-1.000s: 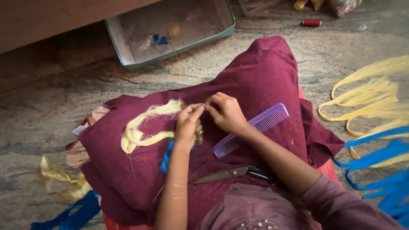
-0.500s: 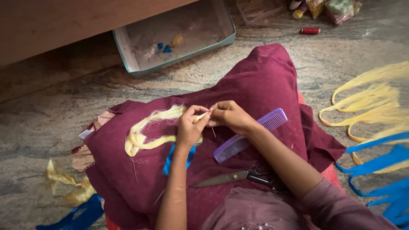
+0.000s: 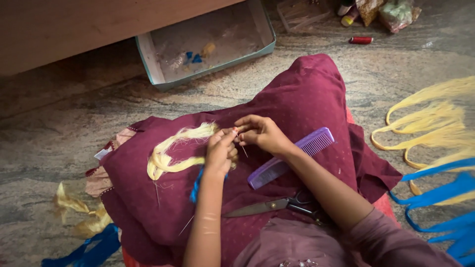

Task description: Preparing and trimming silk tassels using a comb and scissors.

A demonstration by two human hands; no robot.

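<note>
Hands met over a yellow fibre bundle (image 3: 170, 153) on the maroon cloth (image 3: 297, 99).
Left hand (image 3: 221, 151) pinched the bundle's end; right hand (image 3: 260, 132), fingertips touching the left, gripped a thin needle (image 3: 243, 147). Purple comb (image 3: 289, 157) and scissors (image 3: 272, 205) lay beside them on the lap.

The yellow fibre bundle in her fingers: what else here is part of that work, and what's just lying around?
In use: left hand, right hand, yellow fibre bundle, thin needle, maroon cloth.
Lying about: purple comb, scissors, red thread spool, shallow tray, blue strands.
</note>
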